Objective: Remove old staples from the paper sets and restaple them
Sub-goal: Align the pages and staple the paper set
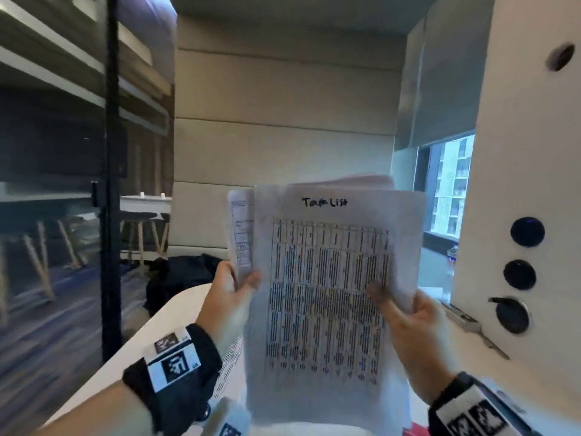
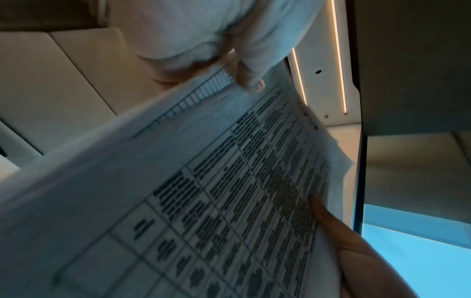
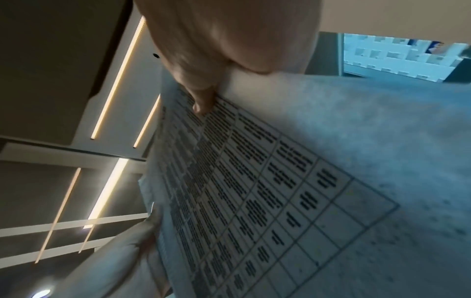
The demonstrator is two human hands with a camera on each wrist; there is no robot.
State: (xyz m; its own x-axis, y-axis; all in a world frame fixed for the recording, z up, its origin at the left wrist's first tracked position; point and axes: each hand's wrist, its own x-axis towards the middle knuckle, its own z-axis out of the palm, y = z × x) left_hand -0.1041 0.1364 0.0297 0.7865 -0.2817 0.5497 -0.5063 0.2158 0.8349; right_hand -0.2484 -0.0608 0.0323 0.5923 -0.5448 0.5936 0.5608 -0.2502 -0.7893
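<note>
A paper set [image 1: 327, 278] headed "Task List", printed with a dense table, is held upright in the air above the white table [image 1: 176, 313]. My left hand [image 1: 232, 294] pinches its left edge, thumb in front, along with further sheets [image 1: 240, 231] that stick out behind on the left. My right hand [image 1: 405, 313] grips the right edge, thumb [image 1: 377, 292] pressed on the table print. The same sheet [image 2: 229, 191] fills the left wrist view and the sheet [image 3: 254, 191] fills the right wrist view. No staple or stapler is discernible.
More printed papers [image 1: 229, 363] lie on the white table beneath the held set. A white panel with round black sockets [image 1: 526, 231] stands at the right. A dark bag [image 1: 185, 272] sits beyond the table, stools [image 1: 141, 234] farther left, a window [image 1: 449, 187] at the right.
</note>
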